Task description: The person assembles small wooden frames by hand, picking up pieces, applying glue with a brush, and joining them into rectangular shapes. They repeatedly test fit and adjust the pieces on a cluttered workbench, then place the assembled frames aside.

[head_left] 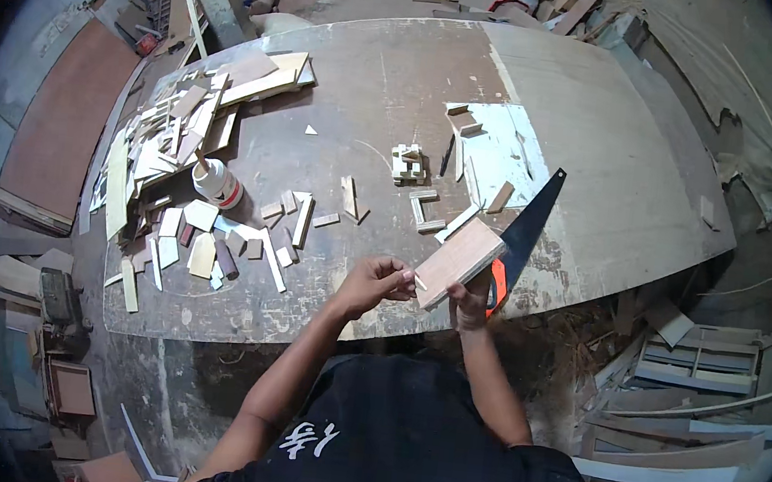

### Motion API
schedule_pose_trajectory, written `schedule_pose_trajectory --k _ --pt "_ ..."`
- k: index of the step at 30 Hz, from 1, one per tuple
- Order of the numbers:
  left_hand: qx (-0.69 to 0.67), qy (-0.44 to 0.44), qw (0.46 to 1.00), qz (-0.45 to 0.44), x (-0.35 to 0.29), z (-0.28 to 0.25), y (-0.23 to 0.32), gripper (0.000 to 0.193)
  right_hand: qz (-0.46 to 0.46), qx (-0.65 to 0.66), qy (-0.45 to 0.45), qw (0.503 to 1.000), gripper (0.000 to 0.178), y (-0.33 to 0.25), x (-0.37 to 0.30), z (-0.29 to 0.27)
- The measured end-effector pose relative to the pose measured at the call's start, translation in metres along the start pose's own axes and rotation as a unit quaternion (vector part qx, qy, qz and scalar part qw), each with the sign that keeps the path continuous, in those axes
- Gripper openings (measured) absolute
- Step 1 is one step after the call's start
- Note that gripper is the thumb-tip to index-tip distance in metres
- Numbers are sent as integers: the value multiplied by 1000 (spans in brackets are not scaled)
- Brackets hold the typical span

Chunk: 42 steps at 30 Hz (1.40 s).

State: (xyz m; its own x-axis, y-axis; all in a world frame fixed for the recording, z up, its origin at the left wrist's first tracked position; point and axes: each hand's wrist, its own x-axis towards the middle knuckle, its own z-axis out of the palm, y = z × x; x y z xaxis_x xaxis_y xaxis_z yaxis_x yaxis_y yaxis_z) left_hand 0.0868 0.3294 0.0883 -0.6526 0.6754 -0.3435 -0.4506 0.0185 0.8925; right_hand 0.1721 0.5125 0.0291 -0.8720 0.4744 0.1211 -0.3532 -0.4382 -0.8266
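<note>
In my right hand [468,306] is a flat rectangular wooden block [461,258], gripped at its near right edge and tilted above the table's front edge. My left hand [377,287] is closed in a pinch beside the block's near left corner. A small pale strip [420,283] shows at the left fingertips, against the block; its full shape is hard to make out. Partly behind the block and my right hand lies a hand saw [532,228] with a dark blade and an orange handle [497,287].
A large worn table [356,78] bears a pile of wood scraps [177,125], a white glue bottle [216,184], loose offcuts [285,230] and a small wooden assembly [407,164]. A white sheet [506,145] with wood strips lies beyond the block. Boards [684,451] are stacked at the right.
</note>
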Motion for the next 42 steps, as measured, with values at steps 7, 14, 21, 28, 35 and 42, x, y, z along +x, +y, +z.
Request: schedule_pose_trajectory --k 7,14,21,28,35,42 --pt "70 -51 996 32 -7 -2 2 16 65 60 16 996 87 -7 -4 -5" --pt "294 -47 938 178 -15 6 12 14 202 30 1 979 78 -22 3 3" --pt "312 -91 923 209 -12 5 8 15 241 21 -8 970 77 -17 5 -2" --pt "376 -87 869 309 -10 8 9 20 212 -15 -1 977 85 -26 8 6" --pt "393 -57 862 316 -9 10 6 22 166 -57 -12 984 99 -25 11 5" --pt "412 -57 849 324 -10 9 5 24 176 -77 -23 981 105 -32 13 10"
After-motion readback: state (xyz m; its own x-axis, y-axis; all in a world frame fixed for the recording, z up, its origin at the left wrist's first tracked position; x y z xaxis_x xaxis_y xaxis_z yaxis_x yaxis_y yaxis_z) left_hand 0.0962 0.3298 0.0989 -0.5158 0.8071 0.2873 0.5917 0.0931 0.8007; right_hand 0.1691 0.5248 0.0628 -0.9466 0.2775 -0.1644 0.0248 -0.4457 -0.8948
